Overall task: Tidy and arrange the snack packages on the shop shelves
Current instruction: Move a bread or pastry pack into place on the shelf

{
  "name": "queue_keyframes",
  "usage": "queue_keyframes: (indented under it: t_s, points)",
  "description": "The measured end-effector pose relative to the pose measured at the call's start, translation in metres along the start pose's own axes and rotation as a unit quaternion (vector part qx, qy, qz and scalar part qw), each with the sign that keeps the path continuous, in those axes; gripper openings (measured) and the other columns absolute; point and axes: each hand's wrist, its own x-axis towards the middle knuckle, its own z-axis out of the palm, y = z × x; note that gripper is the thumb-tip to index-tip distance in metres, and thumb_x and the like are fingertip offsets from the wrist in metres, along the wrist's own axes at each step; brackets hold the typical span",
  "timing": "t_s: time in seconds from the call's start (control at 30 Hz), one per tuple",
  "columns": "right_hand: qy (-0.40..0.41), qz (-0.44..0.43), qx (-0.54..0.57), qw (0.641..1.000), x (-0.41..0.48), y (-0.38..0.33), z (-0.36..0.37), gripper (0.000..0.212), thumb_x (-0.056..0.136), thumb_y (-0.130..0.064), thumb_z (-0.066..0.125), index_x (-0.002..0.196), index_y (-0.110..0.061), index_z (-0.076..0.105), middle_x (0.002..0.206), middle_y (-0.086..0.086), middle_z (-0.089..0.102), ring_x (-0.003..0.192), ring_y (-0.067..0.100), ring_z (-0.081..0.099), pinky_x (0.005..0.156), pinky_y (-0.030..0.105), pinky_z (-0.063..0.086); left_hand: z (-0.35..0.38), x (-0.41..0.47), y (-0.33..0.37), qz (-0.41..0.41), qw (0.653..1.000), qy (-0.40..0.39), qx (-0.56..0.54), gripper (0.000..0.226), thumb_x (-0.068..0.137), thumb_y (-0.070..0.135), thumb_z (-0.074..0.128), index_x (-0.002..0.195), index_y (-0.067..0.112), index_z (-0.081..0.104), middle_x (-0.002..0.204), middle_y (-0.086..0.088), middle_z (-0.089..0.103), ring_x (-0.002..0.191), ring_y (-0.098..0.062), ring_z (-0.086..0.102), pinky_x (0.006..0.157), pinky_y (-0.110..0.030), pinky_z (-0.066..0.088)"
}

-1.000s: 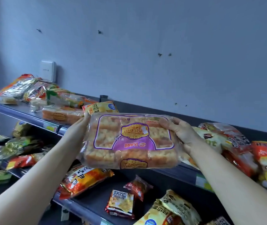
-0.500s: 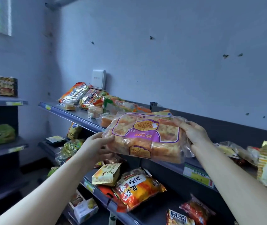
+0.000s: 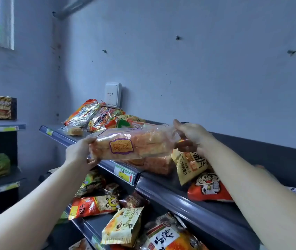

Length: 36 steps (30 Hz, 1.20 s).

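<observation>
Left hand [image 3: 79,154] and right hand [image 3: 192,136] grip the bread pack [image 3: 134,145] by its ends; just beneath, a loaf [image 3: 154,165] and chip bag [image 3: 192,166] crowd the shelf [image 3: 179,192].

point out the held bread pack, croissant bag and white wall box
bread pack [image 3: 136,144], head view, middle of wrapper
croissant bag [image 3: 123,227], head view, middle of bag
white wall box [image 3: 113,94], head view, front face

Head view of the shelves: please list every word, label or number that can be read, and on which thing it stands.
"Croissant": yellow-green packet on the lower shelf.
"薯片": yellow bag on the upper shelf.
Too blurred to read: badge on the bread pack, price tag on the upper shelf's edge, white wall box, Chinese print on other packets.
</observation>
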Motion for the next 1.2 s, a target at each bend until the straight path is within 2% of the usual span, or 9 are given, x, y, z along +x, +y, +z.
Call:
queue_keyframes:
  t_s: [0.27,0.37,0.47,0.53,0.63,0.77,0.9,1.03,1.2]
  points:
    - [0.015,-0.03,-0.128,0.991,0.072,0.0,0.03,0.054,0.084,-0.054,0.063,0.114,-0.008,0.062,0.109,0.004,0.063,0.091,0.02,0.059,0.085,0.038,0.052,0.037,0.061,0.001,0.002,0.999,-0.027,0.03,0.011,0.087,0.007,0.066,0.082,0.009,0.056,0.085,-0.008,0.053,0.067,-0.024,0.058,0.04,-0.029,0.055]
    - [-0.085,-0.073,-0.237,0.965,0.076,-0.004,0.045,0.074,0.069,-0.07,0.063,0.125,-0.021,0.058,0.123,-0.005,0.056,0.112,0.016,0.053,0.097,0.035,0.042,0.052,0.078,-0.004,-0.009,0.996,-0.059,0.064,0.011,0.088,0.007,0.064,0.081,0.011,0.056,0.09,-0.011,0.054,0.071,-0.028,0.059,0.047,-0.037,0.057]
    - [-0.2,-0.066,-0.389,0.897,0.082,-0.006,0.052,0.091,0.056,-0.075,0.063,0.137,-0.036,0.047,0.149,-0.007,0.038,0.133,0.015,0.039,0.113,0.04,0.031,0.059,0.099,0.001,-0.025,0.982,-0.104,0.156,0.008,0.089,0.012,0.064,0.09,0.01,0.057,0.102,-0.016,0.056,0.071,-0.036,0.063,0.055,-0.046,0.059]
    - [-0.224,-0.047,-0.431,0.873,0.088,-0.009,0.051,0.093,0.056,-0.071,0.069,0.139,-0.038,0.043,0.152,-0.01,0.033,0.136,0.014,0.035,0.113,0.038,0.029,0.063,0.116,0.008,0.008,0.951,-0.128,0.283,0.022,0.087,0.019,0.065,0.104,0.008,0.057,0.111,-0.017,0.059,0.073,-0.034,0.064,0.065,-0.043,0.059]
    - [-0.221,-0.037,-0.431,0.874,0.097,-0.012,0.05,0.091,0.054,-0.066,0.075,0.136,-0.039,0.048,0.148,-0.013,0.038,0.133,0.01,0.037,0.113,0.038,0.029,0.08,0.139,0.016,0.195,0.854,-0.121,0.468,0.05,0.086,0.03,0.068,0.131,0.019,0.05,0.129,-0.011,0.054,0.102,-0.027,0.058,0.085,-0.04,0.049]
    - [-0.209,-0.014,-0.438,0.874,0.102,-0.013,0.051,0.09,0.049,-0.065,0.078,0.132,-0.042,0.052,0.146,-0.015,0.039,0.132,0.008,0.038,0.114,0.039,0.029,0.11,0.168,0.018,0.302,0.754,-0.178,0.556,0.066,0.089,0.03,0.063,0.148,0.031,0.032,0.146,-0.008,0.044,0.122,-0.035,0.052,0.095,-0.042,0.046]
    - [-0.192,0.0,-0.436,0.879,0.104,-0.012,0.052,0.085,0.05,-0.063,0.08,0.129,-0.043,0.054,0.145,-0.015,0.041,0.131,0.01,0.039,0.113,0.039,0.031,0.126,0.195,0.021,0.247,0.751,-0.21,0.575,0.079,0.084,0.027,0.072,0.15,0.023,0.028,0.146,-0.011,0.043,0.112,-0.031,0.054,0.079,-0.034,0.047]
    - [-0.19,0.012,-0.438,0.879,0.105,-0.012,0.054,0.092,0.037,-0.068,0.082,0.124,-0.047,0.057,0.141,-0.016,0.044,0.127,0.01,0.043,0.111,0.04,0.033,0.128,0.213,0.024,0.288,0.735,-0.158,0.593,0.037,0.086,0.015,0.068,0.121,0.013,0.06,0.103,-0.013,0.064,0.072,-0.026,0.061,0.05,-0.026,0.047]
    - [-0.187,0.017,-0.442,0.877,0.103,-0.013,0.053,0.09,0.042,-0.064,0.081,0.126,-0.045,0.056,0.141,-0.016,0.043,0.129,0.01,0.042,0.111,0.038,0.034,0.133,0.212,0.018,0.36,0.786,-0.121,0.489,0.016,0.086,0.004,0.058,0.099,0.012,0.062,0.101,-0.014,0.065,0.087,-0.034,0.06,0.073,-0.04,0.054]
